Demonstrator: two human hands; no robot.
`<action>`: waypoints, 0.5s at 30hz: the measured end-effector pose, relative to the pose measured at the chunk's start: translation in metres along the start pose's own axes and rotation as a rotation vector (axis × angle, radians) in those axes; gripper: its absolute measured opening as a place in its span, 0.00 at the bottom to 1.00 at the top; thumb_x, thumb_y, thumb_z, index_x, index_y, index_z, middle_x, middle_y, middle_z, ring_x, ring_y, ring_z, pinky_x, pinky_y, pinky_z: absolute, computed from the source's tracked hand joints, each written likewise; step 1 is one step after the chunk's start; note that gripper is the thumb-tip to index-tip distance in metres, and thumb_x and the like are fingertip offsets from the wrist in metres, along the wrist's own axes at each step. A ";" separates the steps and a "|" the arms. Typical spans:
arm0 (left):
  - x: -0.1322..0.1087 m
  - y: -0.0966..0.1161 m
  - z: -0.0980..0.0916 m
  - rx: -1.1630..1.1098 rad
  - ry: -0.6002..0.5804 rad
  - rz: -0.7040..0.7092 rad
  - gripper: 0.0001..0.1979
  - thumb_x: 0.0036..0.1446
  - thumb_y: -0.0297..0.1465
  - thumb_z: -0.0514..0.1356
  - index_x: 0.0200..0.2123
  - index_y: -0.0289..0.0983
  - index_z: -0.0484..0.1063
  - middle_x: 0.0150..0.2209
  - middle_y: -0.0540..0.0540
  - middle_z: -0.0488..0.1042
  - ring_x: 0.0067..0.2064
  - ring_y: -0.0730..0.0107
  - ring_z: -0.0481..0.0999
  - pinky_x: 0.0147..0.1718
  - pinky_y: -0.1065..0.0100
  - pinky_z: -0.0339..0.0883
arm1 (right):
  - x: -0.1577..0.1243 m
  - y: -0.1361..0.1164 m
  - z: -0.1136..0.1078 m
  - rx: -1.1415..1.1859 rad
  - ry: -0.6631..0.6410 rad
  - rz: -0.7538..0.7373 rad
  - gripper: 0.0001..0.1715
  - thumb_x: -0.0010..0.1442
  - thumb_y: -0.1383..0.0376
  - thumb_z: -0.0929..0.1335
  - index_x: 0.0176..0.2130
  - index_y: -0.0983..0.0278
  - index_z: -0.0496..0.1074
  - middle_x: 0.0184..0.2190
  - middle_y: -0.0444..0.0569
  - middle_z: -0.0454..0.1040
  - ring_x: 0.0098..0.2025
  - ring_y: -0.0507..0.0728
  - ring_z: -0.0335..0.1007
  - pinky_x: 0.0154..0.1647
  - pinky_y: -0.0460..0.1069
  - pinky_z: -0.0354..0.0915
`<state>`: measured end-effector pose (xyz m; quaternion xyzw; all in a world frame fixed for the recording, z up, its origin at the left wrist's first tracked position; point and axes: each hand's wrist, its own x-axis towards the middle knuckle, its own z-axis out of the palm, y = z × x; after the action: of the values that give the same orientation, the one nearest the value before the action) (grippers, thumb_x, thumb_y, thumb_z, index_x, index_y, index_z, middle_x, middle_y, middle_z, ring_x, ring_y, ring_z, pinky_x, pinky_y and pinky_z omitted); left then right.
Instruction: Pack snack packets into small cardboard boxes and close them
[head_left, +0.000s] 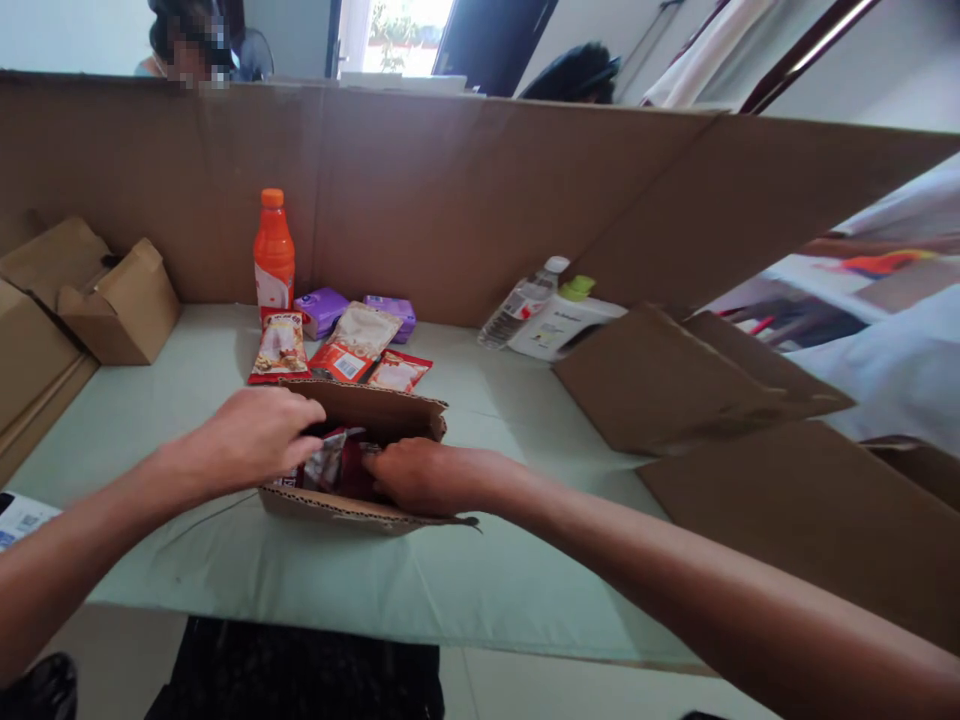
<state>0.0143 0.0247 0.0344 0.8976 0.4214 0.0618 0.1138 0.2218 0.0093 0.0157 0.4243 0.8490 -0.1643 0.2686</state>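
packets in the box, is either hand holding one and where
Cannot be told: the right hand is partly inside the cardboard box at a dark red packet, the left hand at the box's left end, both grips unclear.

Beyond the fingers and to their left, an upright orange plastic bottle with an orange cap is seen, with two purple rectangular packs placed to its right. Beyond the fingers to the right, a clear plastic bottle with a white cap and a white plastic bottle with a green top are seen tilted. Farther back, a tall brown cardboard partition is stood.
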 end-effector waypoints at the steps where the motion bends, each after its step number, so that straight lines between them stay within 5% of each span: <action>1: -0.014 0.000 -0.004 -0.065 0.180 -0.019 0.08 0.60 0.34 0.62 0.40 0.40 0.80 0.41 0.44 0.83 0.43 0.57 0.82 0.45 0.59 0.74 | -0.006 0.001 0.000 0.011 0.043 -0.003 0.16 0.66 0.71 0.63 0.47 0.70 0.79 0.41 0.62 0.82 0.41 0.62 0.81 0.37 0.50 0.67; 4: -0.060 -0.009 0.004 -0.287 0.650 -0.087 0.13 0.63 0.39 0.61 0.48 0.43 0.78 0.47 0.45 0.82 0.46 0.60 0.81 0.50 0.61 0.73 | -0.034 0.012 0.006 0.125 0.374 -0.058 0.18 0.67 0.71 0.62 0.49 0.66 0.78 0.43 0.58 0.82 0.45 0.61 0.79 0.45 0.52 0.69; 8: -0.100 -0.023 0.053 -0.456 0.595 -0.116 0.33 0.57 0.42 0.67 0.64 0.44 0.66 0.65 0.38 0.68 0.66 0.49 0.68 0.64 0.50 0.63 | -0.079 0.041 0.033 0.381 0.881 -0.042 0.20 0.70 0.58 0.62 0.51 0.62 0.78 0.45 0.55 0.81 0.47 0.61 0.77 0.49 0.55 0.71; 11: -0.103 -0.022 0.084 -0.501 0.511 -0.174 0.37 0.57 0.41 0.68 0.67 0.42 0.61 0.67 0.36 0.66 0.67 0.48 0.66 0.66 0.47 0.61 | -0.091 0.057 0.057 0.574 0.912 0.046 0.24 0.70 0.50 0.61 0.47 0.61 0.79 0.45 0.55 0.81 0.45 0.61 0.78 0.44 0.54 0.73; 15: -0.090 -0.014 0.098 -0.533 0.557 -0.169 0.36 0.60 0.37 0.66 0.68 0.41 0.57 0.63 0.36 0.71 0.64 0.53 0.71 0.64 0.48 0.65 | -0.068 0.062 0.075 0.738 0.762 -0.026 0.25 0.69 0.51 0.62 0.49 0.63 0.79 0.48 0.56 0.81 0.47 0.61 0.78 0.49 0.54 0.73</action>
<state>-0.0328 -0.0509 -0.0651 0.7477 0.4775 0.4007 0.2289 0.3293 -0.0350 -0.0070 0.5096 0.7774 -0.2896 -0.2284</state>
